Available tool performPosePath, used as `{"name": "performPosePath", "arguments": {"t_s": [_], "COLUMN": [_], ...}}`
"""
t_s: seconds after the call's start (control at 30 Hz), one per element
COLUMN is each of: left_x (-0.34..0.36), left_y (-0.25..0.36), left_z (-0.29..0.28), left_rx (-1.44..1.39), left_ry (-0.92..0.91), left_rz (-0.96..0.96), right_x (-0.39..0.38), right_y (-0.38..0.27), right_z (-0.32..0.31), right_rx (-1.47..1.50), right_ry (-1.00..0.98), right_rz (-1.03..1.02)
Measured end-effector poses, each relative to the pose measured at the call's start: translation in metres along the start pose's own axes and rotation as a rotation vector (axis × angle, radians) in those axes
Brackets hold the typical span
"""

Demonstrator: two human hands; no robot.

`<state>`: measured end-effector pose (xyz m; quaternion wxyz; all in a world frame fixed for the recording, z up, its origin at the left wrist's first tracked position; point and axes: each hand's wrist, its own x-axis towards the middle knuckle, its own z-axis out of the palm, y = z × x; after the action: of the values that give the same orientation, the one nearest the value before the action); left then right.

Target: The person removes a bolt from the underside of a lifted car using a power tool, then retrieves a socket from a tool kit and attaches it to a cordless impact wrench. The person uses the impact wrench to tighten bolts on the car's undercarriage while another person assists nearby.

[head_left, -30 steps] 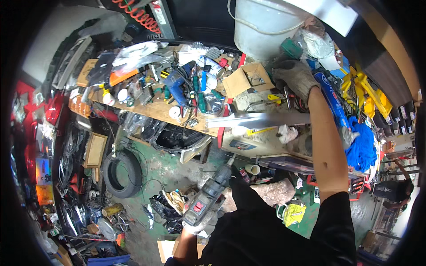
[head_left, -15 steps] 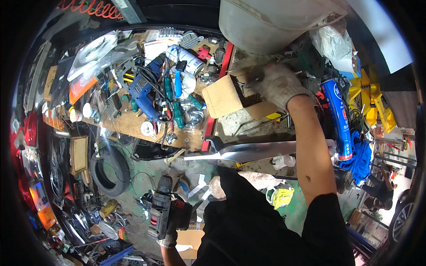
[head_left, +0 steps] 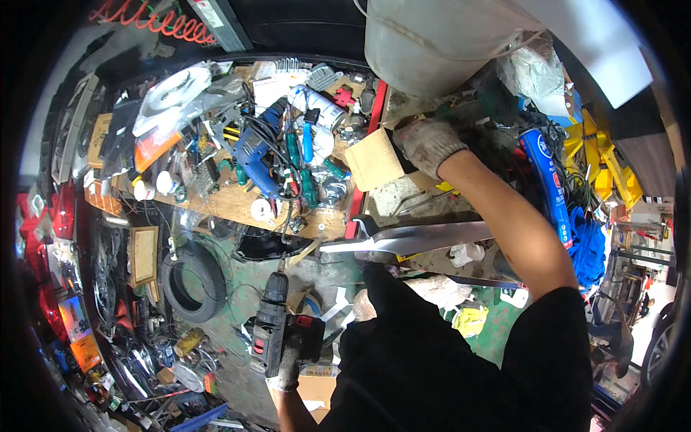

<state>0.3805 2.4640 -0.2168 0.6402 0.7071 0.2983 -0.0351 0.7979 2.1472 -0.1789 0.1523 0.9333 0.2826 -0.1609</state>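
My left hand [head_left: 289,363], in a grey work glove, grips a black-and-grey cordless drill [head_left: 270,335] by its handle. The drill hangs over the floor, its chuck and thin bit pointing away from me. My right hand [head_left: 428,146], gloved too, reaches down at a small open cardboard box [head_left: 374,160] on the bench. Its fingers are hidden in or behind the box, so what they touch cannot be made out. A long shiny dark trim strip [head_left: 425,237] with a pale end lies across the bench's near edge, below the right forearm.
On the wooden bench [head_left: 237,209] lie a blue corded power drill [head_left: 255,158], green-handled screwdrivers [head_left: 308,189] and clutter. A white bucket [head_left: 432,50] stands behind the box, and a blue spray can [head_left: 545,180] at right. A tyre [head_left: 193,281] rests on the cluttered floor.
My right hand has shifted left and closer over the cardboard box, hiding more of its opening. The drill stays in my left hand; the whole view has shifted slightly.
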Motion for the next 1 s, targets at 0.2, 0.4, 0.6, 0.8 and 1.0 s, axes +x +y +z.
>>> {"name": "performPosePath", "arguments": {"t_s": [0.2, 0.4, 0.6, 0.8, 1.0], "left_x": [-0.032, -0.105, -0.172, -0.237, -0.264], "left_y": [-0.022, -0.063, -0.064, -0.039, -0.061], "left_z": [-0.025, -0.06, -0.076, -0.053, -0.007], "left_rx": [0.23, 0.216, 0.28, 1.065, 0.497], "left_ry": [0.036, 0.006, 0.003, -0.251, -0.742], "left_rz": [0.099, 0.145, 0.479, 0.851, 0.916], "right_x": [0.012, -0.025, -0.259, -0.465, -0.592], "right_y": [0.004, -0.001, -0.091, -0.225, -0.332], "right_z": [0.004, -0.056, -0.061, 0.014, 0.113], "right_rx": [-0.161, -0.262, 1.389, 2.735, 2.651], "right_ry": [-0.041, 0.098, 0.617, 0.375, 0.779], "right_rz": [-0.289, -0.151, -0.326, -0.824, 0.096]}}
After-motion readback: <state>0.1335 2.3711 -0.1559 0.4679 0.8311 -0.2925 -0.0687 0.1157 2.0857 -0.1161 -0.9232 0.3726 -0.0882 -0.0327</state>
